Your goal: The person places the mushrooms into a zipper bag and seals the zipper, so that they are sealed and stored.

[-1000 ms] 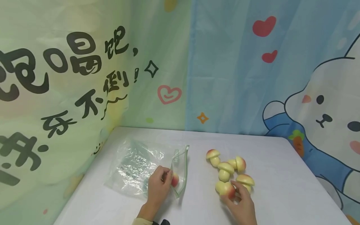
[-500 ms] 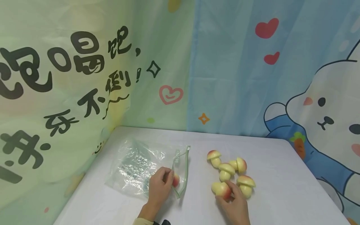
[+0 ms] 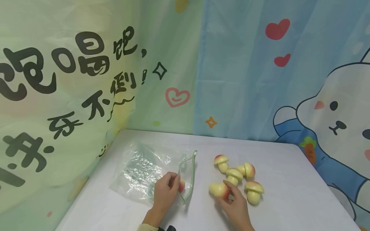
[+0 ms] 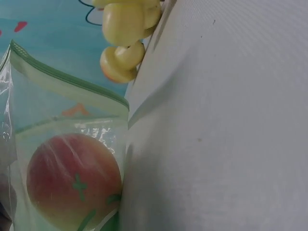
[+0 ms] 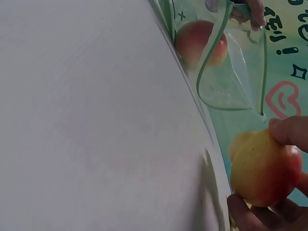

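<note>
- Our left hand [image 3: 164, 192] pinched the near edge of the clear bag's [image 3: 144, 171] mouth and held it lifted, so the green zip rim [image 3: 189, 173] stood open toward the right, facing the loose pieces.
- One toy mushroom [image 3: 181, 185] already lay inside the bag, just behind that rim; in the left wrist view it showed as a red-and-yellow cap [image 4: 72, 180] pressed against the plastic, with small green printed marks over it.
- Our right hand [image 3: 232, 203] had its thumb and fingers curled round another mushroom [image 3: 218, 190], held on its side just off the counter [image 3: 289, 199], between the bag's mouth and the loose pile. In the right wrist view that piece [image 5: 262, 168] sat between thumb below and fingertip above, with the open bag farther off.
- Four more mushrooms [image 3: 234, 175] lay bunched to the right of the bag, near the held one, within easy reach of the right hand.
- The bag lay flat and crumpled on the left half of the white counter; faint print showed on it, too small for us to read.
- The backdrop [image 3: 86, 80] behind carried bold black Chinese writing; we could make out "喝吧," and "不倒!", while the rest was cut off at the left edge. Hearts, stars and a cartoon rabbit [image 3: 332, 112] filled the blue part on the right.
</note>
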{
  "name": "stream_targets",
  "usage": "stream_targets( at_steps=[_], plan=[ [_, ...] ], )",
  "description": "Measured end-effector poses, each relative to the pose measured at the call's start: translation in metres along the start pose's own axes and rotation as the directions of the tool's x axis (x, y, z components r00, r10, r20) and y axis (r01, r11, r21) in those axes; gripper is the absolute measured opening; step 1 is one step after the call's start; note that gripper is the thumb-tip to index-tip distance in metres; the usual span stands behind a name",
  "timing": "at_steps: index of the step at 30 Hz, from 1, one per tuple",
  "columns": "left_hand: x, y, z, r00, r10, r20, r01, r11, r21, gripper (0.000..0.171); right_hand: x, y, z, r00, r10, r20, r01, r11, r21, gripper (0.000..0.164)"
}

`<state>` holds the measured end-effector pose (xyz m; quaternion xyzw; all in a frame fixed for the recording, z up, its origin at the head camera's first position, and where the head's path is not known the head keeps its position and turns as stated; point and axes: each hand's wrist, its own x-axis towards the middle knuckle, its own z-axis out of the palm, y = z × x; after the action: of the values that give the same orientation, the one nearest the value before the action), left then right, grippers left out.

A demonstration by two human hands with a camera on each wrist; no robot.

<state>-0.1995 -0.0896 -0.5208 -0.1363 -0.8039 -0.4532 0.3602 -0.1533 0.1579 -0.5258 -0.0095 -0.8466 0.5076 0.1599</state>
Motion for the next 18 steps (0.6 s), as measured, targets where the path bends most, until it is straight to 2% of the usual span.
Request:
stream_targets(
  at_steps=[4,11,18],
  plan=[
    [0.001,0.002,-0.001,1.0,-0.022,0.02,0.022,1.0,0.002,0.013,0.005,-0.004,0.009,0.999,-0.025,0.041,0.023,0.998,0.061,0.063],
    [0.001,0.005,-0.002,0.996,-0.06,0.062,0.06,0.998,0.005,0.011,0.01,-0.013,0.033,0.995,-0.029,0.095,0.012,0.985,0.171,0.064],
    [0.001,0.005,-0.002,0.996,-0.056,0.063,0.056,0.998,-0.005,0.012,0.015,-0.025,0.056,0.989,-0.06,0.138,0.023,0.967,0.255,0.063]
  ],
)
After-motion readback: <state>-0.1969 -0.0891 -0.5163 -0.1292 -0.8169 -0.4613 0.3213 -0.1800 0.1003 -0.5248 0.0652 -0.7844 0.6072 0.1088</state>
